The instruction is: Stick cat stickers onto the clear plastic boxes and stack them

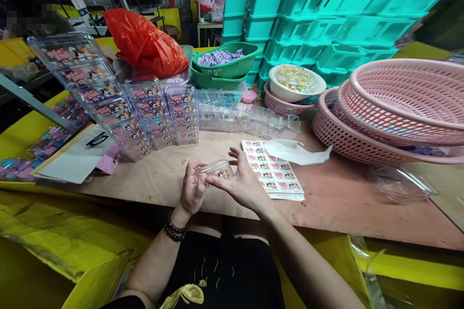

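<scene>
A small clear plastic box with a cartoon cat sticker on its lid is between my two hands, just above the table's front edge. My left hand grips its left end, fingers curled around it. Along the lower edge of the lid lies the thumb of my right hand, while the other fingers arch past the box's right end. Right of my hands, a sheet of cat stickers rests on the table, with a torn piece of white backing paper across its upper part.
Tall stacks of stickered clear boxes stand at the left, beside papers and glasses. Clear plastic trays, a green basket and a white bowl line the back. Pink baskets occupy the right.
</scene>
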Demonstrator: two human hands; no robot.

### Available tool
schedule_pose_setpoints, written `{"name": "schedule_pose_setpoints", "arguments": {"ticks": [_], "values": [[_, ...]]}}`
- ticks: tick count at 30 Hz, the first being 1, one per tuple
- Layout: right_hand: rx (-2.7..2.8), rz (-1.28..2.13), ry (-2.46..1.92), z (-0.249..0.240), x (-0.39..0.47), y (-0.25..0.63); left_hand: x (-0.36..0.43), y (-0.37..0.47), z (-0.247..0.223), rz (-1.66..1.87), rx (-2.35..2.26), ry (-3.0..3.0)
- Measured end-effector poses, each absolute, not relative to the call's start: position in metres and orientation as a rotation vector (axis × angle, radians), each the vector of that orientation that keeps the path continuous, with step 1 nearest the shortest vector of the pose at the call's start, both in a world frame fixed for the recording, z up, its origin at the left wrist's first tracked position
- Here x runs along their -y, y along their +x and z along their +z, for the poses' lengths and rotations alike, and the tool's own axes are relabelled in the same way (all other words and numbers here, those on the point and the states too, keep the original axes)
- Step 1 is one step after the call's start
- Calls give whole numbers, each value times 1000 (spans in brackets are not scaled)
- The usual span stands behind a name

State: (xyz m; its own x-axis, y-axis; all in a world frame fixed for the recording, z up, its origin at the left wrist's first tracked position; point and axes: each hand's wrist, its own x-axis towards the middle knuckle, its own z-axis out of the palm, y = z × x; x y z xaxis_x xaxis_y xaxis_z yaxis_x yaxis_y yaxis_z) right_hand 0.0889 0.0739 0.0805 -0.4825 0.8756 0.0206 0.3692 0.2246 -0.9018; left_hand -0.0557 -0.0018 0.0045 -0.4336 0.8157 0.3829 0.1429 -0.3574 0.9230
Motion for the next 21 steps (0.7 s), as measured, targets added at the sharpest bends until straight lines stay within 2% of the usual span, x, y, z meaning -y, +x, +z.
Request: {"name": "schedule_pose_setpoints", "arguments": {"ticks": [5,11,21], "values": [[1657,1278,-1159,81,-76,98,2,-62,4,1915,-1477,1333],[1422,1803,-1145,70,-72,103,0,-64,-4,2005,-1632,1625],[1220,1968,-1105,66,-74,99,2,-64,4,1933,-1865,2114]]}}
